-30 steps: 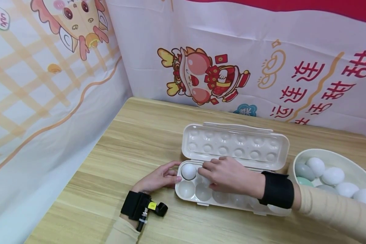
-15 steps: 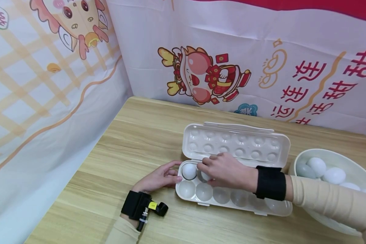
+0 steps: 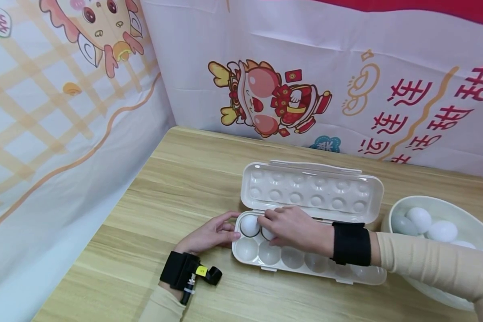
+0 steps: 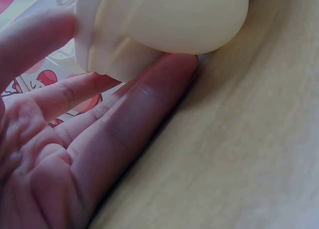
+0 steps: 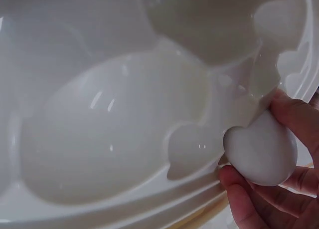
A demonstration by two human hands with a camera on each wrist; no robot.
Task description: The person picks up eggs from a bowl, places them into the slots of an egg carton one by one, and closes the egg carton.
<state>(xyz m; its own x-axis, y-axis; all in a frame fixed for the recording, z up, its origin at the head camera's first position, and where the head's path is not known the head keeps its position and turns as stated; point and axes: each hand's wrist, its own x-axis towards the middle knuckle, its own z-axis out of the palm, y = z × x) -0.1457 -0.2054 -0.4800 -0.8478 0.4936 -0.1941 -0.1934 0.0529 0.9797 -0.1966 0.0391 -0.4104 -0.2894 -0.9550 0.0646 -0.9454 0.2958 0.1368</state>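
My right hand (image 3: 295,228) pinches a white egg (image 5: 263,151) between thumb and fingers, set in the second cup of the far row in a cream plastic egg box (image 3: 269,253). In the right wrist view the egg's lower end sits in the cup, and my fingers wrap its upper part. Another white egg (image 3: 249,225) stands in the corner cup to its left. My left hand (image 3: 207,233) grips the box's left end, thumb at the rim. The left wrist view has fingers touching the box wall (image 4: 109,44) and one finger under a rounded cup bottom.
Behind the cups, the box's dimpled lid (image 3: 310,192) lies folded back on the wooden table (image 3: 177,179). At right stands a cream bowl (image 3: 463,219) with several white and grey-green eggs, partly hidden by my right sleeve. Printed cloths hang behind and at left.
My right hand has moved slightly left and lower over the second cup, and its egg now shows between the fingers. The right forearm covers more of the bowl. My left hand stays put.
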